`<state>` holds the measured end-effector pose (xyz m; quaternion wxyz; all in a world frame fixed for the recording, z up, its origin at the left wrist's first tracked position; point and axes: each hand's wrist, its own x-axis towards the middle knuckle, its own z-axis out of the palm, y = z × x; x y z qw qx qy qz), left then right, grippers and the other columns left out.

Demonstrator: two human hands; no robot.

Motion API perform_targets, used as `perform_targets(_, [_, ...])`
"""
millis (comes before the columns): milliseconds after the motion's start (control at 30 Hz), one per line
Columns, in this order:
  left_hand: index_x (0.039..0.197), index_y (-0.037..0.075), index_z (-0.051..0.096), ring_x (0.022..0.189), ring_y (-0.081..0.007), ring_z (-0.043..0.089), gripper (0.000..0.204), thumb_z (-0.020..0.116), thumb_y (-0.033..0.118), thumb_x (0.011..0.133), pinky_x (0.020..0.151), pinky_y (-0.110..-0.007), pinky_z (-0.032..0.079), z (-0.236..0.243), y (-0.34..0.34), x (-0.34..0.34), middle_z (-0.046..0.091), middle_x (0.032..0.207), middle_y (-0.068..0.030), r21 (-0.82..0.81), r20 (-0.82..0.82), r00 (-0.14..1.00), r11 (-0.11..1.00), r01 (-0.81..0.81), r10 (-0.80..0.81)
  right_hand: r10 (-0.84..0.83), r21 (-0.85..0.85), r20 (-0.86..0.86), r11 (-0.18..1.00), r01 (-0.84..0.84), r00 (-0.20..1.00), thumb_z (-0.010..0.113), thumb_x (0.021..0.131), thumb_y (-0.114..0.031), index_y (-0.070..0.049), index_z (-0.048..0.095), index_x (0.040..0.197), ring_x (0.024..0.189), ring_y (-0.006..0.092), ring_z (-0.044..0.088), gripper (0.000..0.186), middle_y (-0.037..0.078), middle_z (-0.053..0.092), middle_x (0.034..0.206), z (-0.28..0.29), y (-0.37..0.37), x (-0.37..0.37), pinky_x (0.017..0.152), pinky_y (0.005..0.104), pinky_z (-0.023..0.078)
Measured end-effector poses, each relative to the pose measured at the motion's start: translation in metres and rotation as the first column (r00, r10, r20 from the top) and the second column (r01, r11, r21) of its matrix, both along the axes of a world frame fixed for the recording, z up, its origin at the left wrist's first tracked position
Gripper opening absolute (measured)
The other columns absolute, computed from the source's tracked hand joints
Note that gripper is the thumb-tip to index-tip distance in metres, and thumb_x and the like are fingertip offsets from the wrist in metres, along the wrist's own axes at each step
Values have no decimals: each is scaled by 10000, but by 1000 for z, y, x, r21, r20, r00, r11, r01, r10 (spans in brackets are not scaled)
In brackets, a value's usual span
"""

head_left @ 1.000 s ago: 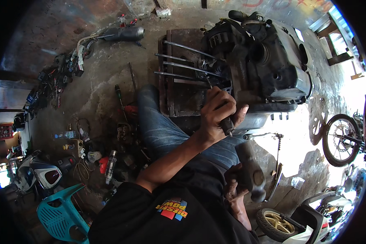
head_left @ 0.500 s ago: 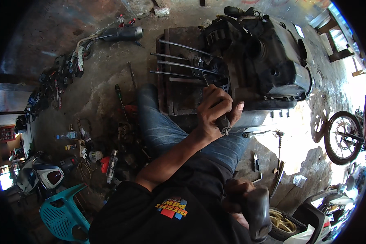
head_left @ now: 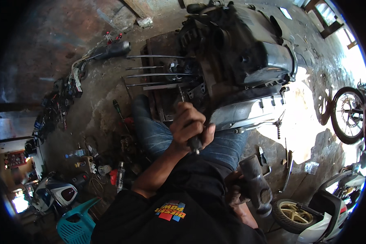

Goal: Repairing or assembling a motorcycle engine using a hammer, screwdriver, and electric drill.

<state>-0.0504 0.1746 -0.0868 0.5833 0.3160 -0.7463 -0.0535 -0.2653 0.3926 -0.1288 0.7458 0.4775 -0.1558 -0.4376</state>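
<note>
My left hand (head_left: 187,126) is wrapped round the dark handle of a screwdriver (head_left: 195,143). Its thin shaft points away from me, toward the open part of the engine (head_left: 248,61), and a metal end shows below my fist. Whether the tip touches the engine I cannot tell. Several long metal studs (head_left: 162,75) stick out leftward from that opening. Low on the right, my right hand (head_left: 234,190) grips a hammer (head_left: 256,181) with a heavy dark head, held beside my body; most of its handle is hidden.
A green-handled screwdriver (head_left: 116,106) and an exhaust muffler (head_left: 112,49) lie on the floor to the left. Pliers (head_left: 262,156) lie at the right. A teal plastic chair (head_left: 75,221), a motorcycle wheel (head_left: 347,115) and parked motorcycles stand around me.
The hammer has swung upward, and its head now shows more side-on. My left hand has drawn the screwdriver back slightly from the studs. The whole view has turned and shifted.
</note>
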Motion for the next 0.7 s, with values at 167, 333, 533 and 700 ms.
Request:
perform_targets(167, [623,101,459,632,-197,481,326,732,180,781,614,-372,405,8,7,19,534,704,-23,103,159,982,991,90,-105,-168,-97,44,980,171,985,596,1003,-139,-51,565,1327,1215,222,592,337,77,626,1280,-21,-8,10,970,362,526])
perform_targets(333, [607,93,486,576,-174,465,320,752,216,737,561,-356,384,22,-5,36,513,655,-10,178,273,926,960,216,-259,-172,-207,-803,978,-4,-571,668,974,-233,-58,481,1394,1090,172,600,492,80,596,1241,-48,-11,10,865,284,496])
perform_targets(533, [589,76,522,532,-172,485,328,748,222,777,516,-331,395,33,-26,44,526,630,-20,293,377,840,911,292,-390,262,90,-844,930,357,-469,606,1015,-255,-70,498,1282,606,71,542,342,27,607,831,-52,-44,-22,456,216,403])
perform_targets(700, [612,81,532,526,-165,479,336,755,257,792,518,-331,400,36,-34,42,534,655,-7,342,396,838,907,245,-375,406,191,-679,902,387,-611,592,1024,-281,-49,493,1131,449,51,343,273,-12,410,630,-56,-68,-40,369,214,256])
